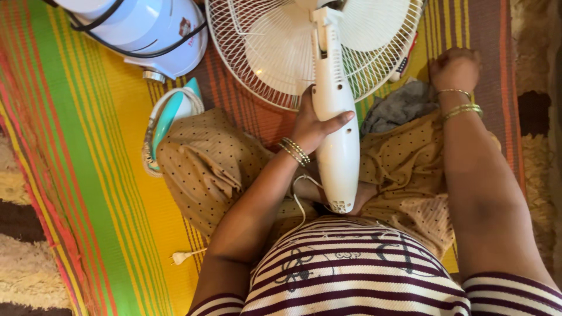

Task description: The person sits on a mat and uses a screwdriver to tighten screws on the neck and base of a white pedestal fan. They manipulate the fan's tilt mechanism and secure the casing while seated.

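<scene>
The left hand (313,126) wraps its fingers (339,119) around the smooth white plastic stem (336,117) of a fan, thumb lying across the front, holding it firmly. The stem is a long, rounded column with a slotted vent strip near its top and a small grille at its lower end, which rests on the person's lap at about 6 o'clock from the hand. A thin white cord (300,202) loops from that lower end and trails to a two-pin plug (181,256) on the mat at 8 o'clock.

At 12 o'clock from the left hand the stem meets the round wire guard (257,64) of the fan, a fine white radial cage with pale blades behind it.

The right hand (455,67), at 2 o'clock, is closed into a loose fist pressed against the mat by the guard's edge; whether it holds anything I cannot tell. Thin gold bangles (462,108) circle both wrists.

A crumpled grey cloth (398,108) lies between the hands. The lap is covered in tan dotted fabric (202,161). At 9 o'clock lies a teal and white iron (170,117), and at 11 o'clock a glossy white rounded appliance (140,29). The woven mat (88,146) has green, yellow and orange stripes.
</scene>
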